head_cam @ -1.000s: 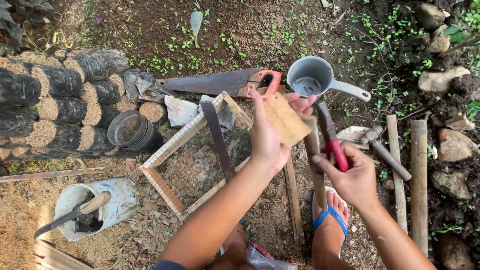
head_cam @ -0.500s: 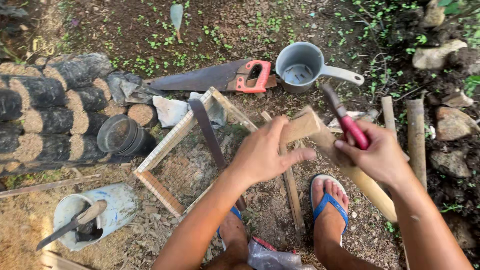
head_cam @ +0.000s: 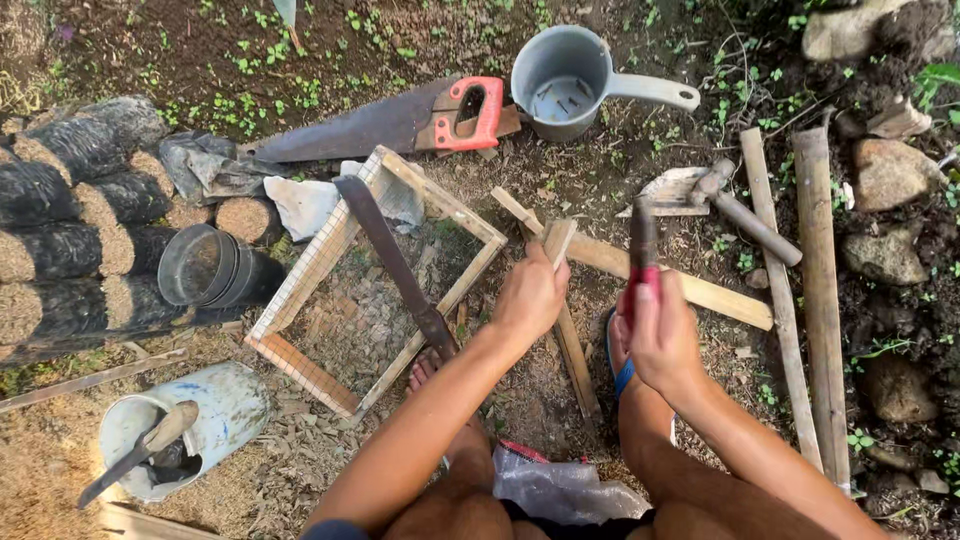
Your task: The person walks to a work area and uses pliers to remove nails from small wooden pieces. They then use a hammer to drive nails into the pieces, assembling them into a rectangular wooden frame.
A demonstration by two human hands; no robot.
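Note:
My left hand (head_cam: 530,295) grips a short wooden piece (head_cam: 556,240) and holds it upright against the wooden slats (head_cam: 700,290) on the ground. My right hand (head_cam: 662,335) is closed around the red handle of a dark metal tool (head_cam: 642,245), which points up and away, just right of the wooden piece. A square wooden frame with wire mesh (head_cam: 330,260) lies to the left, with a long machete (head_cam: 395,262) resting across it. My feet sit below the hands, the right one in a blue sandal (head_cam: 618,365).
A handsaw with a red handle (head_cam: 400,118) and a grey metal pot (head_cam: 565,80) lie at the top. A hammer (head_cam: 745,210) and long poles (head_cam: 820,300) lie right. Soil-filled black bags (head_cam: 60,230) are stacked left, near a white bucket (head_cam: 215,410).
My left hand has drawn back from near the saw and lowered onto the slats with the wooden piece. My right hand turned the red-handled tool more upright, closer to the piece.

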